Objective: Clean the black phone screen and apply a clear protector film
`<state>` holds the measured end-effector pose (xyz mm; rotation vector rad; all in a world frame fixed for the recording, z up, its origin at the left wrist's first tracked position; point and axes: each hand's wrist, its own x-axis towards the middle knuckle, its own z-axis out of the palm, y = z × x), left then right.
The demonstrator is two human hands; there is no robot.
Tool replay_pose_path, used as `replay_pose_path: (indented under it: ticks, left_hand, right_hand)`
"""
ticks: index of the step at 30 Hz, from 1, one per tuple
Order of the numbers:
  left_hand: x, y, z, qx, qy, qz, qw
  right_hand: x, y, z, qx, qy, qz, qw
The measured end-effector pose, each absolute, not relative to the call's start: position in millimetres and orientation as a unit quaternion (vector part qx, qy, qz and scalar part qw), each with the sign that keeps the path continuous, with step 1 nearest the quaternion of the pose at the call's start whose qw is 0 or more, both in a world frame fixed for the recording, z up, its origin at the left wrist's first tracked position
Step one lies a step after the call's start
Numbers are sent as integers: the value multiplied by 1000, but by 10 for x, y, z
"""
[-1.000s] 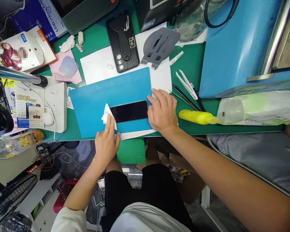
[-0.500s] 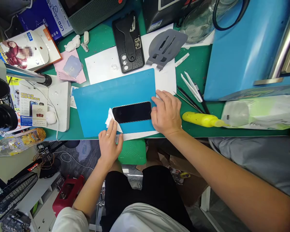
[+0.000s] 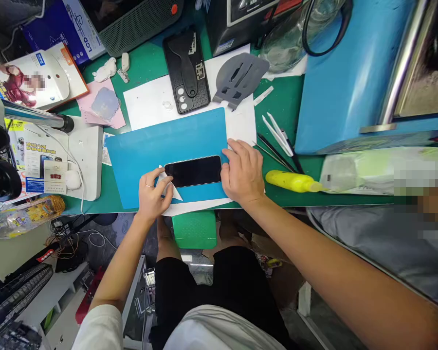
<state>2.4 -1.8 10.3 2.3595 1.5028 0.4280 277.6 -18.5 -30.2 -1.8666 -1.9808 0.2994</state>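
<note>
A smartphone (image 3: 193,171) with a dark screen lies face up on a blue mat (image 3: 138,150). At its left end, my left hand (image 3: 153,193) has its fingers closed on a white wipe (image 3: 173,191), which is partly hidden under them. The wipe touches the phone's left edge. My right hand (image 3: 244,172) rests at the phone's right end, with thumb and fingertips against that end and the mat's edge; its fingers are bent and slightly apart, steadying the phone. White paper (image 3: 148,104) shows from under the mat.
Behind the mat lie a black phone case (image 3: 188,73) and a grey slotted stand (image 3: 241,80). Right of my right hand are tweezers (image 3: 277,133) and a yellow bottle (image 3: 292,181). A white lamp base (image 3: 89,165) stands left. A plastic bottle (image 3: 24,218) lies at the table edge.
My left hand has shifted up along the phone's left end, its fingers now bent around the wipe instead of lying stretched on it. The right hand stays at the phone's right end.
</note>
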Motion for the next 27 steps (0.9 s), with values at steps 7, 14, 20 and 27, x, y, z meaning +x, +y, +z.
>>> replay_pose_path:
  ticks: [7, 14, 20, 27]
  left_hand:
    - [-122, 143, 40, 853, 471, 145, 171]
    - [-87, 151, -28, 837, 490, 173, 170]
    - [-97, 189, -15, 834, 492, 162, 189]
    - [-112, 238, -4, 826, 503, 156, 201]
  right_hand:
    - [2785, -193, -317, -663, -719, 84, 188]
    - [2776, -176, -345, -660, -724, 59, 190]
    - [2778, -142, -290, -680, -705, 112, 167]
    - [2764, -111, -305, -676, -709, 107, 173]
